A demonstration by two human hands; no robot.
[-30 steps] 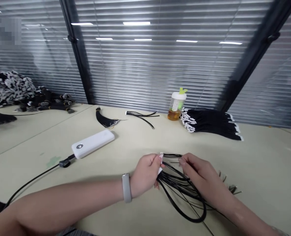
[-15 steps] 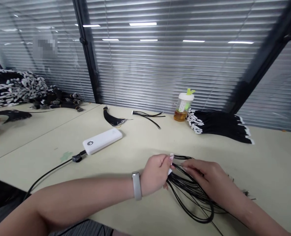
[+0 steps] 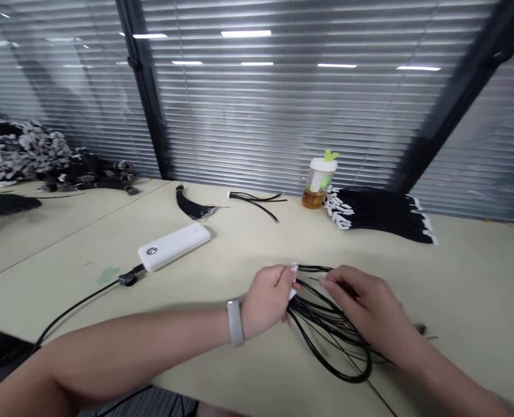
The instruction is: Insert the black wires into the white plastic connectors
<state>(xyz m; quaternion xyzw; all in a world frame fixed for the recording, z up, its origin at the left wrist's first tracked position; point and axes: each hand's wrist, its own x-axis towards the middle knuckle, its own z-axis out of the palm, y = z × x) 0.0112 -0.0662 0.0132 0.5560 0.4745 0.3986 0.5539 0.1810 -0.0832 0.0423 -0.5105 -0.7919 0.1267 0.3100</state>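
My left hand (image 3: 269,300), with a grey band on its wrist, is closed around white connectors (image 3: 292,294) at the ends of a bundle of black cables (image 3: 326,315). The cables fan out to the right and one thick loop droops toward the front of the table. At the right of the bundle, my right hand (image 3: 363,298) has its thumb and forefinger pinched together by a thin black cable end near the upper strands (image 3: 313,269). Its other fingers are mostly hidden behind the hand, and the far cable ends pass under the right forearm.
A white power bank (image 3: 174,246) with a black cord lies left. Behind are a short tied wire bundle (image 3: 191,204), a few loose cables (image 3: 257,200), a lidded cup of amber liquid (image 3: 318,182) and stacked black cables (image 3: 378,214). Cable heaps (image 3: 26,150) stand far left.
The whole view has shifted slightly, so things sit a little further left and higher. My right hand has moved slightly up from the middle strands toward the upper ones; the left keeps its grip.
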